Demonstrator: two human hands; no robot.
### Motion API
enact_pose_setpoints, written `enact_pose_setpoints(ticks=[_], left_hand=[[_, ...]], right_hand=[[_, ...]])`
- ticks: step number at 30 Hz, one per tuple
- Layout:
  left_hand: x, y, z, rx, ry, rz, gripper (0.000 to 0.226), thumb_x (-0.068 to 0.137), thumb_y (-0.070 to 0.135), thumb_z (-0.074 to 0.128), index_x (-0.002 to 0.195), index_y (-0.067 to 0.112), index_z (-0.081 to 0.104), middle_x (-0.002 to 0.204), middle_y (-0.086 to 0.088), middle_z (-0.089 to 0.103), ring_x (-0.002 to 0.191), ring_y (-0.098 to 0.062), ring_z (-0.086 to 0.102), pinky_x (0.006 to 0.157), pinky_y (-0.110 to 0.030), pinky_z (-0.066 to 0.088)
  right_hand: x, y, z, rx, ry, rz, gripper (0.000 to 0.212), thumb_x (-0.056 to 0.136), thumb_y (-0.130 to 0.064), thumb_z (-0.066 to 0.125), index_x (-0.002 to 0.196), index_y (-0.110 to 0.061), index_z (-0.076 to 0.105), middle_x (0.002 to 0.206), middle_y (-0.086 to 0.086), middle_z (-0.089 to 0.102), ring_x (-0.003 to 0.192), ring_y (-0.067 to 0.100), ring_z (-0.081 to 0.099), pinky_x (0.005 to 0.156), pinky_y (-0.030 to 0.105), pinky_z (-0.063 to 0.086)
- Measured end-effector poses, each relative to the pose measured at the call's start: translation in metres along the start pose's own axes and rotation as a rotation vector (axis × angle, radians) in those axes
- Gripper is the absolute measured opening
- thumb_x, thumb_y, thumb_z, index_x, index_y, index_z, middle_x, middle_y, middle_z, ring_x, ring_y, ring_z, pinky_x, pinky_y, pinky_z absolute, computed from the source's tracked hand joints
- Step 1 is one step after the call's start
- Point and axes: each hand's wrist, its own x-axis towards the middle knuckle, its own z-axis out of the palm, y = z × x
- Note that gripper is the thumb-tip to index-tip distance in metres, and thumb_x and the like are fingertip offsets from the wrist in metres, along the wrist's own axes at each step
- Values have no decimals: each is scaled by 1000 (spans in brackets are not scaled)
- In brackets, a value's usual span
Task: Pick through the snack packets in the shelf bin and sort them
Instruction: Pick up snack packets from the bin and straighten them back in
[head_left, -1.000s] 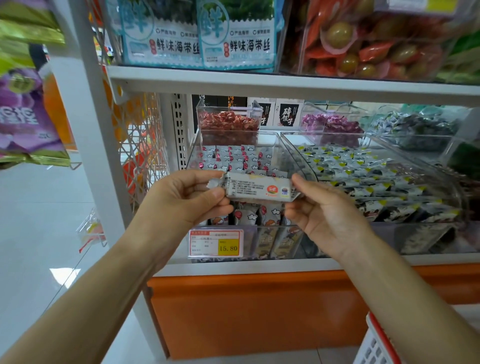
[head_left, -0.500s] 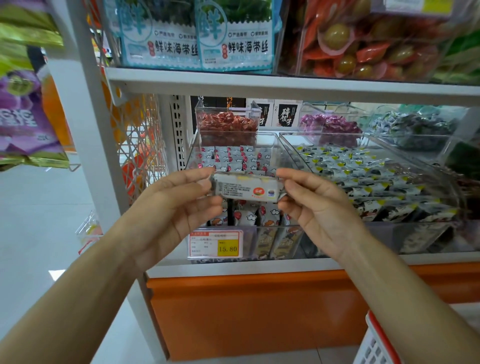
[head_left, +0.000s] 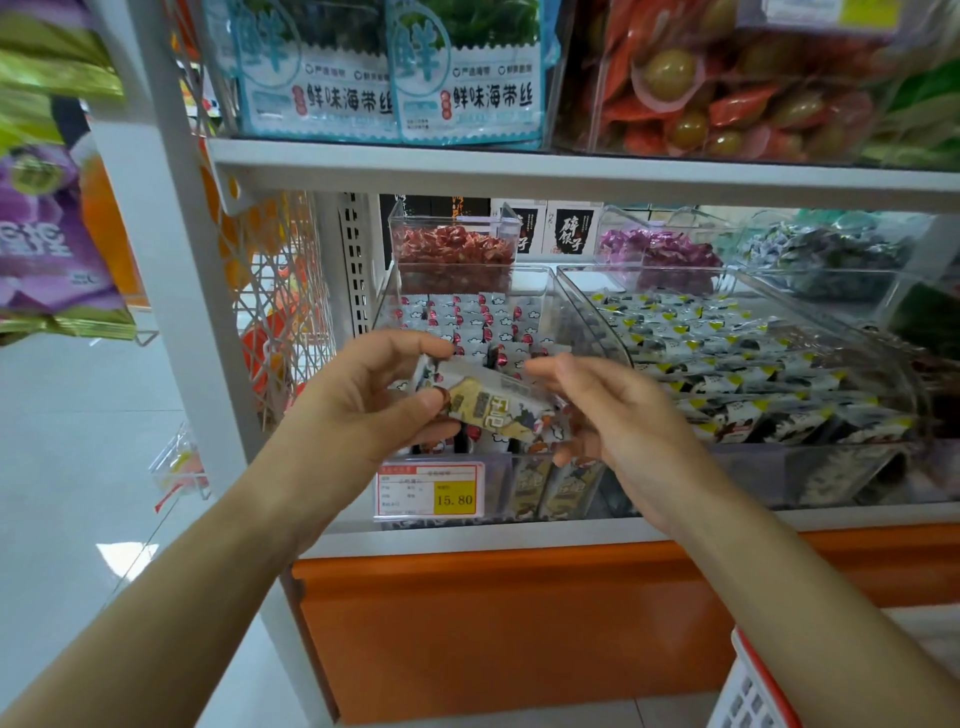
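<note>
Flipped since half a second ago, the snack packet (head_left: 493, 408) now shows its beige printed face instead of its white label side, and it tilts down to the right where it was held level.

Head view: at the centre of the frame, just in front of the clear shelf bin (head_left: 563, 306), the left hand (head_left: 358, 415) pinches the packet's left end, thumb on the front and fingers curled behind. The right hand (head_left: 618, 415) is at the packet's right end with fingers loosely spread; blur hides whether they grip it.

The packet is a slim, flat pouch, beige with bold dark characters, and is probably light and crinkly. It appears to match the rows of packets (head_left: 467, 317) in the bin behind it, not the yellow-marked ones (head_left: 727, 364) in the neighbouring bin at right.

Sorting it well probably means holding the face steady long enough to read, then slotting the packet upright into a matching row without toppling its neighbours.
</note>
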Motion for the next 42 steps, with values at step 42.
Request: enact_pose_setpoints(ticks=[42], left_hand=[[12, -14, 3, 268, 292, 61, 25, 94, 23, 50, 113, 18, 65, 100, 8, 68, 85, -7, 66, 67, -17, 52]], right_hand=[[6, 7, 12, 1, 102, -203, 24, 83, -16, 68, 99, -34, 67, 88, -14, 69, 75, 6, 67, 71, 21, 54]])
